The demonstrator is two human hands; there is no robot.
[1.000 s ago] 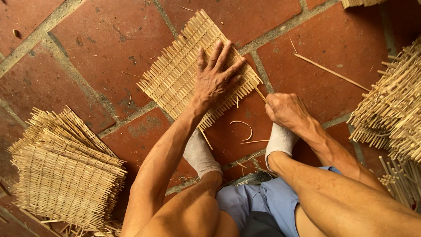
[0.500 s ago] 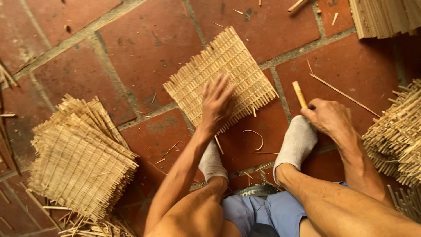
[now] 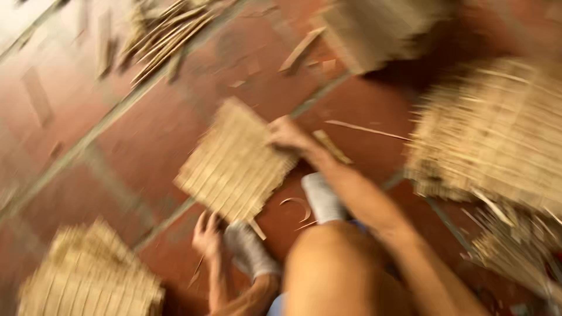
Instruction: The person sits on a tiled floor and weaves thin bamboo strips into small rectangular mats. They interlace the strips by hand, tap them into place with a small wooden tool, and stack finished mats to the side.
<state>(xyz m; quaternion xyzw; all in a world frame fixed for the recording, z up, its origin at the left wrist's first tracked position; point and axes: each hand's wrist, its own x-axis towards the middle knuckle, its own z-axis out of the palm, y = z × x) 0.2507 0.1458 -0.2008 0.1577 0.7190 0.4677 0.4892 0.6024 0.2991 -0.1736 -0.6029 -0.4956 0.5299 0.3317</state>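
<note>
The view is motion-blurred. A square woven bamboo mat (image 3: 234,167) lies on the red tile floor (image 3: 134,134) in front of my white-socked feet (image 3: 321,196). My right hand (image 3: 287,133) grips the mat's upper right edge, and a short flat bamboo stick (image 3: 331,146) lies beside that wrist. My left hand (image 3: 206,234) is off the mat, fingers apart, resting low on the floor beside my left foot (image 3: 250,251), just below the mat's near corner. It holds nothing.
A stack of similar mats (image 3: 88,275) sits at the lower left and a larger heap (image 3: 497,134) at the right. Loose bamboo strips (image 3: 164,35) and another stack (image 3: 374,29) lie at the top. A curled shaving (image 3: 295,202) lies between my feet.
My left hand left the mat and dropped to the floor by my foot. My right hand moved from beside my foot onto the mat's edge. The mat has turned, and the camera swung.
</note>
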